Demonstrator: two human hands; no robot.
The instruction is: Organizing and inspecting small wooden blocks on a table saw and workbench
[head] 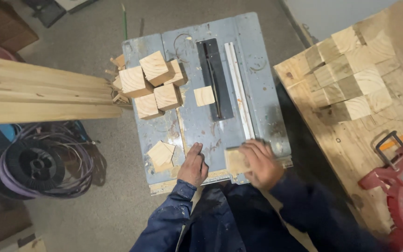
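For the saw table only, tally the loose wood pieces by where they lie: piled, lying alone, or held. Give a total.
Blocks in the pile at the far left: 5
Single block beside the blade slot: 1
Flat offcuts near the left hand: 2
Block under the right hand: 1
Total: 9

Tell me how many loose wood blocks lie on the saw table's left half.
7. Five wood blocks cluster at the far left. One lies beside the blade insert. One sits near the left hand. Others may be hidden behind.
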